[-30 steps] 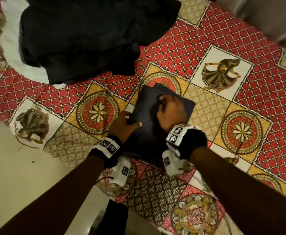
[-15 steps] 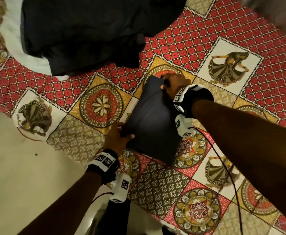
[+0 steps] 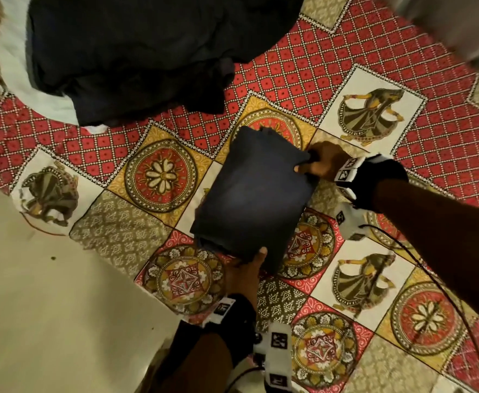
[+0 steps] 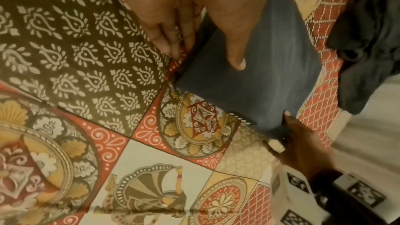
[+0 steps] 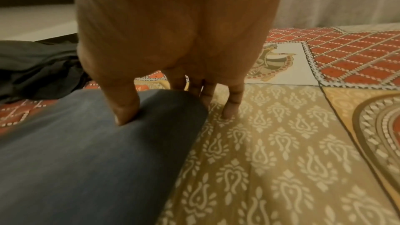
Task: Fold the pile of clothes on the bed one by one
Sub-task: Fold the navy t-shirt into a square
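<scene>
A folded dark navy garment (image 3: 252, 194) lies as a neat rectangle on the patterned bedsheet (image 3: 346, 52). My left hand (image 3: 249, 262) holds its near edge, thumb (image 4: 236, 57) on top of the garment (image 4: 270, 74) and fingers (image 4: 168, 40) tucked under the edge. My right hand (image 3: 309, 168) pinches the far right corner. In the right wrist view its thumb (image 5: 125, 109) presses on the garment (image 5: 86, 160) and the fingers reach down beside and under it. The pile of dark clothes (image 3: 136, 52) sits at the far left, apart from both hands.
The bed's edge runs diagonally at the left, with pale floor (image 3: 34, 307) beyond it. A white cloth (image 3: 14, 75) lies under the pile. A black cable (image 3: 431, 279) trails from my right wrist over the sheet. Bare sheet stretches to the right.
My right hand left the garment's top, went to its far end, and now pinches the right corner. My left hand slid from the left side to the near edge.
</scene>
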